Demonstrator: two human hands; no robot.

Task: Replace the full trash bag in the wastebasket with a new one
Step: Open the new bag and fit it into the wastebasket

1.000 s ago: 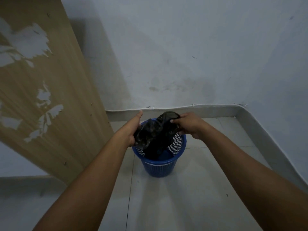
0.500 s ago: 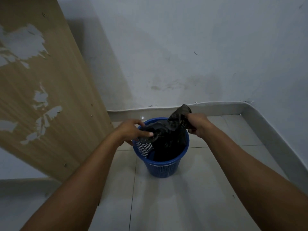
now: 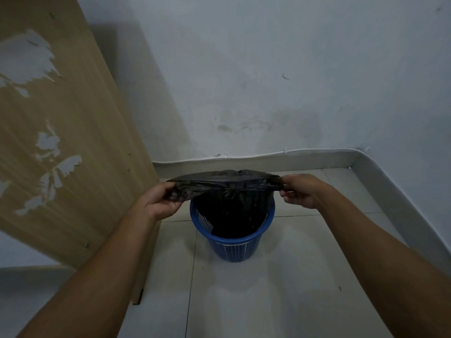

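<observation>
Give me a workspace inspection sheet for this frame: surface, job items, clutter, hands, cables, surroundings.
Surface: pale tiled floor, a small dark speck near the right arm.
Job's things: blue mesh wastebasket upright on the floor; black trash bag stretched wide above its rim, body hanging inside, edge not yet folded over the rim.
Clutter: nothing seen.
Grippers: left hand and right hand each pinch one end of the bag's mouth.
Cables: thin white line along the top of the baseboard, possibly a cable.
Surroundings: room corner; stained white wall; wooden board with peeled patches at left.
</observation>
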